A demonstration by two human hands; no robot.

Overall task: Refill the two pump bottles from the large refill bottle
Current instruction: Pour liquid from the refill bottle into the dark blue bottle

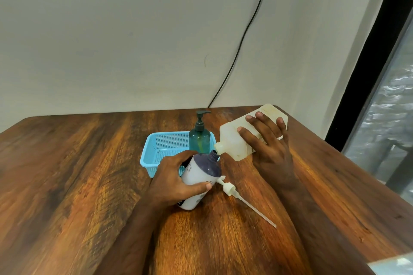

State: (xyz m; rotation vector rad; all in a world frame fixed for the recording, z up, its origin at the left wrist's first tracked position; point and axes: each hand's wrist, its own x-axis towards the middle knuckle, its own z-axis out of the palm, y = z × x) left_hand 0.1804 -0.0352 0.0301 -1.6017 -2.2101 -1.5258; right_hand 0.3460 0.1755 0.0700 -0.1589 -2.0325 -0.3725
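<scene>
2 bottle mouths point(216, 150) close together, any liquid flow indiscernible.

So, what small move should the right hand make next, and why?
Probably tip the refill bottle a little further. The right hand holds it tilted, spout at the open neck of the purple-topped bottle gripped by the left hand, yet no stream shows.

Wooden table point(89, 174), white wall point(134, 29)

Bare forearms, sleeveless; right hand point(271, 147) wears pale ring point(280, 137).
</scene>
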